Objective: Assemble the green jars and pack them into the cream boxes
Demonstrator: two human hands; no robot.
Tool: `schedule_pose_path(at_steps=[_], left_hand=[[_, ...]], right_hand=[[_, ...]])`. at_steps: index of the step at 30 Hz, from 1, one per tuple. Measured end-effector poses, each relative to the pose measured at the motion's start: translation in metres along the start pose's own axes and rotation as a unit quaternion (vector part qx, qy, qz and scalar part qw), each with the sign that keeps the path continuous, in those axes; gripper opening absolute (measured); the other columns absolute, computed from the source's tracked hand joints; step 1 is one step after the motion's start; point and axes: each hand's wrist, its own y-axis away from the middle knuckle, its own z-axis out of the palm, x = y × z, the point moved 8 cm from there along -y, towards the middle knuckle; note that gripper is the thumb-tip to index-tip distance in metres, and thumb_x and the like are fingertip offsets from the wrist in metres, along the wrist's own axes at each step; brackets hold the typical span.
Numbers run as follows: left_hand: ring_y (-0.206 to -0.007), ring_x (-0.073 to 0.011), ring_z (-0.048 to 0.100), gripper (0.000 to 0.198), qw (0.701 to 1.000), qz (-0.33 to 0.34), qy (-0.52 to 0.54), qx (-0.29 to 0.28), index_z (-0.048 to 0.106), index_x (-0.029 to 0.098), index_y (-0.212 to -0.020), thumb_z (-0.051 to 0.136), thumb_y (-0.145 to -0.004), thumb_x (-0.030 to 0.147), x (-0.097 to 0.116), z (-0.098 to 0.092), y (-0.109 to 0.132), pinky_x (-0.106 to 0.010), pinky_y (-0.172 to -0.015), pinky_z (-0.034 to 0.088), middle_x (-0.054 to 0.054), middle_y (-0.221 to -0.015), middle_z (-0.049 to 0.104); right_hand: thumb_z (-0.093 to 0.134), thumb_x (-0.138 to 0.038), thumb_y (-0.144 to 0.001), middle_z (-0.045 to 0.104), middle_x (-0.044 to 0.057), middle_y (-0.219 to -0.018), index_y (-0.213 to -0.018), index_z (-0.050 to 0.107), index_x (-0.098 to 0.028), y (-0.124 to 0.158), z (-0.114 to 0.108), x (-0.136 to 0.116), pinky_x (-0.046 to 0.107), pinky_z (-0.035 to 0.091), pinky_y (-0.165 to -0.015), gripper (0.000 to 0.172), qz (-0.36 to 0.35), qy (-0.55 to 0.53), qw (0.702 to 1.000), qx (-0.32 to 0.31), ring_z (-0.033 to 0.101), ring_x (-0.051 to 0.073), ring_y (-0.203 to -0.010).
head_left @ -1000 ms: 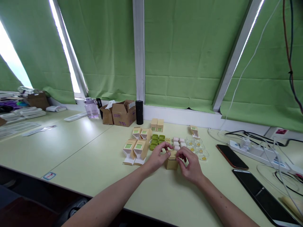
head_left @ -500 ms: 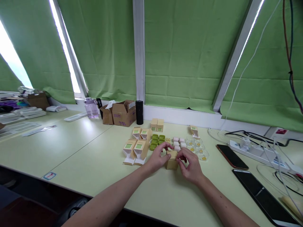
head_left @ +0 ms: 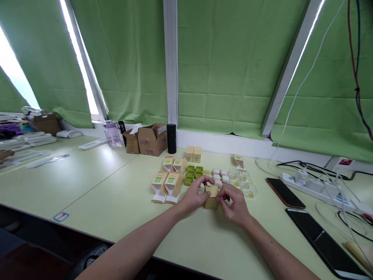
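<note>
A small kraft cardboard box point(head_left: 211, 203) stands on the table between my hands. My left hand point(head_left: 196, 194) grips it from the left, thumb at the near side and fingers at the back. At its right top edge, my right hand point(head_left: 233, 202) has thumb and index finger pinched on the box. Behind it are green square cups point(head_left: 194, 174), tiny yellowish pieces point(head_left: 206, 173), pinkish-white blocks point(head_left: 217, 177) and clear plastic cups with yellow centres point(head_left: 243, 179). To the left stand several kraft boxes with open flaps point(head_left: 171, 181).
Two closed kraft boxes point(head_left: 193, 154) and one open box point(head_left: 239, 161) stand farther back. A black cylinder point(head_left: 171, 139), brown cartons point(head_left: 152, 140) and a purple bottle point(head_left: 112, 134) line the back. Two phones point(head_left: 285, 192) and a power strip point(head_left: 317, 190) with cables lie right.
Both hands stay at the small box in almost the same place. The box's top looks flatter, its lid edge pressed down by my right fingers.
</note>
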Motion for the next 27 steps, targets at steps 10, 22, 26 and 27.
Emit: schedule_pose_path(at_steps=[10,22,26,27], left_hand=[[-0.112,-0.0256,0.055,0.037,1.000,0.001,-0.015,-0.004,0.062,0.021,-0.109,0.059,-0.073,0.014,0.000,0.000,0.002,-0.038,-0.102,0.042,-0.007,-0.115,0.065],[-0.086,-0.0178,0.055,0.019,0.996,-0.016,-0.031,0.078,0.062,0.019,-0.102,0.056,-0.084,0.017,-0.008,-0.016,-0.004,-0.032,-0.083,0.046,-0.007,-0.109,0.067],[-0.088,-0.0175,0.058,0.018,0.995,-0.012,-0.025,0.099,0.062,0.019,-0.102,0.056,-0.085,0.016,-0.013,-0.020,-0.005,-0.031,-0.083,0.047,-0.007,-0.108,0.067],[-0.091,-0.0182,0.060,0.020,0.995,-0.009,-0.021,0.099,0.062,0.019,-0.103,0.056,-0.085,0.015,-0.013,-0.019,-0.005,-0.032,-0.086,0.047,-0.007,-0.108,0.067]], right_hand=[[0.060,-0.017,-0.080,0.050,-0.001,-0.066,-0.073,0.054,-0.025,0.001,0.002,0.001,0.031,0.033,-0.058,0.012,-0.005,0.002,1.000,-0.019,0.047,0.017,-0.061],[0.055,-0.017,-0.083,0.054,-0.003,-0.071,-0.111,0.055,-0.024,-0.004,-0.012,0.023,0.028,0.036,-0.059,0.029,0.031,0.130,0.991,-0.032,0.052,0.016,-0.060],[0.052,-0.019,-0.087,0.049,-0.005,-0.069,-0.109,0.053,-0.024,-0.004,-0.016,0.023,0.027,0.037,-0.058,0.023,0.026,0.116,0.993,-0.012,0.049,0.015,-0.057],[0.054,-0.021,-0.087,0.048,-0.006,-0.069,-0.111,0.052,-0.024,-0.004,-0.015,0.020,0.027,0.037,-0.058,0.024,0.014,0.102,0.994,-0.022,0.049,0.015,-0.058]])
